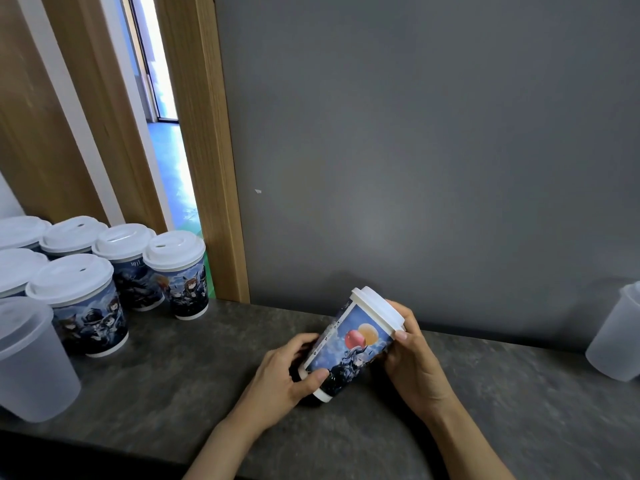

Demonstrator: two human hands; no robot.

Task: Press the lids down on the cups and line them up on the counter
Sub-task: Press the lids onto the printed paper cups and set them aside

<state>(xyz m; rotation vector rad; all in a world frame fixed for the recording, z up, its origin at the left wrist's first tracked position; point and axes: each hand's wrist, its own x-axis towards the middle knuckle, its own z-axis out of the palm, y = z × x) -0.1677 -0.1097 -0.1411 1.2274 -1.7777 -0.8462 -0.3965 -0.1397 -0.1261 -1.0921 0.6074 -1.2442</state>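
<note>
The printed paper cup (351, 344) was held tilted above the near middle of the dark counter (173, 375), its white lid (379, 308) pointing far and right. The left hand (282, 372) gripped its base, fingers curled round it; the right hand (414, 355) wrapped the lid end, thumb on the rim. It looked light, with thin walls likely to buckle, so it was best gripped at the stiffer rim and base. Whether it held anything could not be told. At far left stood lidded cups (173, 271) in rows, with frosted plastic tumblers (29, 362) at both edges, contents unseen.
</note>
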